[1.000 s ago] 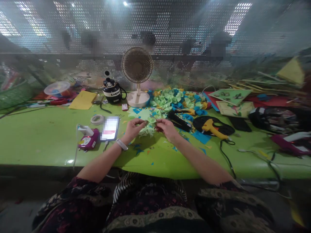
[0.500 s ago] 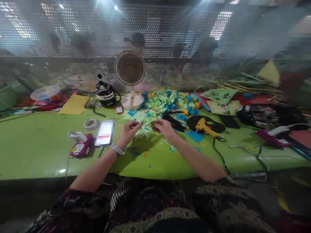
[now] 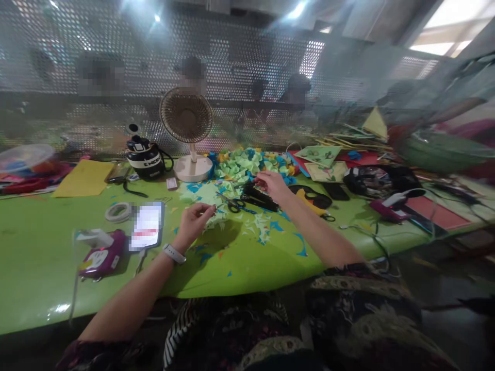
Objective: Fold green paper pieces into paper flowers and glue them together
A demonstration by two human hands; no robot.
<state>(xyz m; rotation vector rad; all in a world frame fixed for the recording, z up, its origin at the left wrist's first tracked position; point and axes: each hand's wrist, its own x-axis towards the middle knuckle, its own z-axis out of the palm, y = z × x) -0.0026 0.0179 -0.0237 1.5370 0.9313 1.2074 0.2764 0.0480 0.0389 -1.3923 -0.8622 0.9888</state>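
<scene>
My left hand (image 3: 195,220) rests on the green table (image 3: 46,247) with its fingertips pinched on a light green cut paper piece (image 3: 213,217). My right hand (image 3: 273,184) is stretched forward over a black tool (image 3: 258,200), at the near edge of a pile of folded green, blue and yellow paper pieces (image 3: 247,164). Its fingers are drawn together, and what they hold is hidden. Black-handled scissors (image 3: 233,204) lie between my two hands. Paper scraps (image 3: 266,229) are scattered around them.
A small desk fan (image 3: 187,131), a black jug (image 3: 146,159) and a yellow sheet (image 3: 83,178) stand at the back. A phone (image 3: 147,232), a tape roll (image 3: 118,211) and a purple gadget (image 3: 101,256) lie left. A yellow glue gun (image 3: 311,202) and cables lie right. People sit behind the perforated screen.
My right hand has let go of the green paper and reached forward to the right toward the paper pile. My left hand stays on the paper. The view has swung right.
</scene>
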